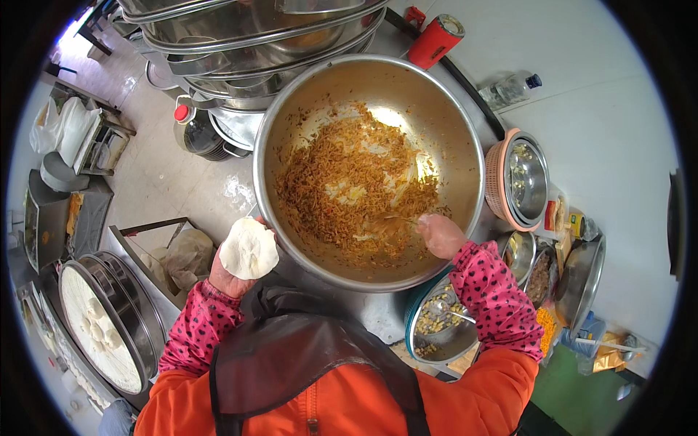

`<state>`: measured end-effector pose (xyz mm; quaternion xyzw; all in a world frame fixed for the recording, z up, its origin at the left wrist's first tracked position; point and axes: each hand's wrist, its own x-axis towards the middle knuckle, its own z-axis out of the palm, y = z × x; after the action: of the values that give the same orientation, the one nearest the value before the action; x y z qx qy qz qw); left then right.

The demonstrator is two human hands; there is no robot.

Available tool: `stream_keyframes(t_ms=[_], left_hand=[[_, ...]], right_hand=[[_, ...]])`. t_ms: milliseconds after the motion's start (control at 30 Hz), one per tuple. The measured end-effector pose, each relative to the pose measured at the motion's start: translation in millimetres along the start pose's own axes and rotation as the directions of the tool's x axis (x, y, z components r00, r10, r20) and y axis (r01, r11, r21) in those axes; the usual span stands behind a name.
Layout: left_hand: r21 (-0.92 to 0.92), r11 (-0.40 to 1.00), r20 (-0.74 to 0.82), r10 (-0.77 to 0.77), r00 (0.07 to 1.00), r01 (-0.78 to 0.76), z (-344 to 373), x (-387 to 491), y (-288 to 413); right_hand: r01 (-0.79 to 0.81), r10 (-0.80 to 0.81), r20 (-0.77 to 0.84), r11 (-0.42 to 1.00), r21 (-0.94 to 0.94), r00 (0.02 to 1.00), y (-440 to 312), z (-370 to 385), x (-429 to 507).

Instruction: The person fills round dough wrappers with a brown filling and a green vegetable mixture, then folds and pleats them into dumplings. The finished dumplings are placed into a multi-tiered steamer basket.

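A flat round dough wrapper (249,248) rests on the palm of my left hand (232,272), just outside the left rim of a large steel bowl (452,136). Inside that bowl lies a shredded brown filling (343,169), with pale patches among it. My right hand (440,235) is over the bowl's lower right part. It grips a thin-handled utensil (401,218), whose far end is blurred against the filling, so its shape cannot be made out.
Stacked steel steamer trays (262,32) rise behind the bowl. On the right are a red canister (436,41), a plastic bottle (510,91), nested colanders (526,180) and a bowl of diced food (436,321). A steamer tray (87,349) with several white buns stands at lower left.
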<state>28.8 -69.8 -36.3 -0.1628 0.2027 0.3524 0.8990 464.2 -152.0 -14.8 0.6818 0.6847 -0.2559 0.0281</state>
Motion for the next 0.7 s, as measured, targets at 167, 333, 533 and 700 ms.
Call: stream_keyframes(t_ms=[167,333,533,700], left_hand=[[0.096,0.995,-0.008,-0.004,1.000,0.005,7.5,-2.1,3.7],[0.087,0.996,-0.034,-0.028,0.999,0.031,17.6,-3.1,2.1],[0.094,0.990,-0.037,-0.106,0.994,0.109,13.1,-3.9,6.9],[0.161,0.979,0.025,-0.128,0.992,0.122,23.2,-2.7,3.1]], right_hand=[[-0.456,0.435,-0.191,0.886,-0.086,0.880,13.7,-10.7,75.9],[-0.365,0.364,-0.052,0.931,0.005,0.930,-0.9,40.0,90.0],[-0.292,0.336,-0.157,0.923,0.249,0.929,-4.6,37.5,72.7],[-0.313,0.317,-0.331,0.947,0.067,0.889,32.5,61.6,155.2]])
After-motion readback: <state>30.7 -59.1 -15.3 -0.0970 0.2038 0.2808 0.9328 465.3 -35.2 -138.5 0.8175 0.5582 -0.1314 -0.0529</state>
